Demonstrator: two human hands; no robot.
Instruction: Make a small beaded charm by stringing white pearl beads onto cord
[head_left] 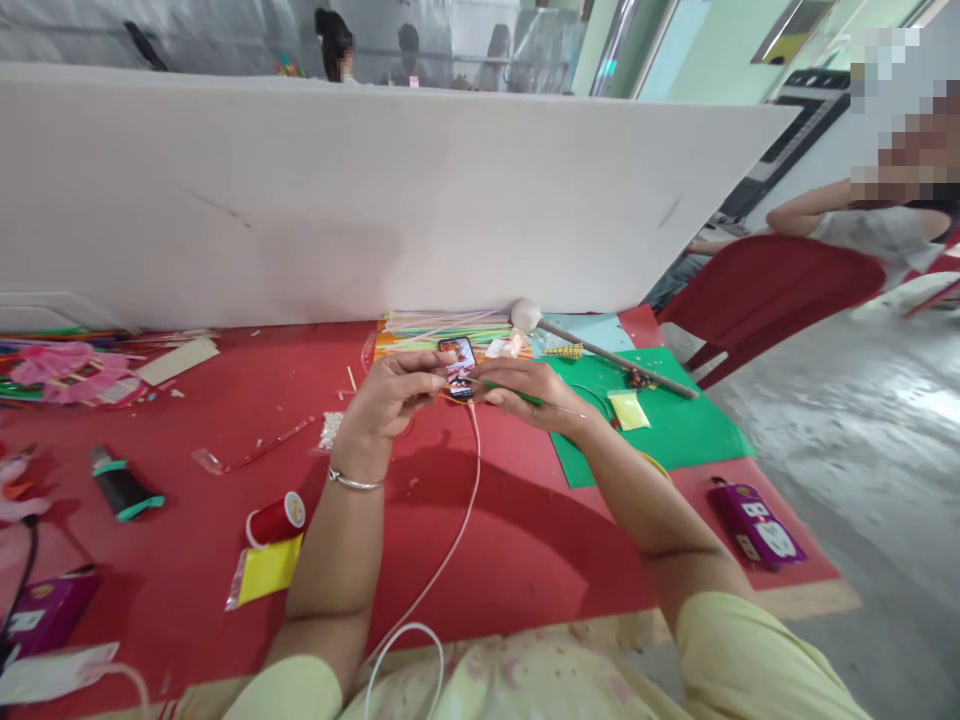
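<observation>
My left hand (397, 393), a bangle at its wrist, pinches thumb and forefinger together; what lies between them is too small to make out. To its right, my right hand (529, 385) is closed around a thin green stick (525, 396) with a fine wire-like end running back over the wrist. A thin line seems to span the gap between the fingertips. Just behind the fingers lies a lit phone (461, 356), partly covered by them. Its white cable (477, 470) runs from the phone down toward my lap.
Left on the red table (442, 560) are a red thread spool (276, 521), a yellow packet (268, 574), a black-and-teal tool (124, 485) and pink ruffled pieces (71, 372). Right are a green sheet (675, 432), a stick with a white ball (526, 315) and a purple box (757, 522). A white partition (337, 200) stands behind.
</observation>
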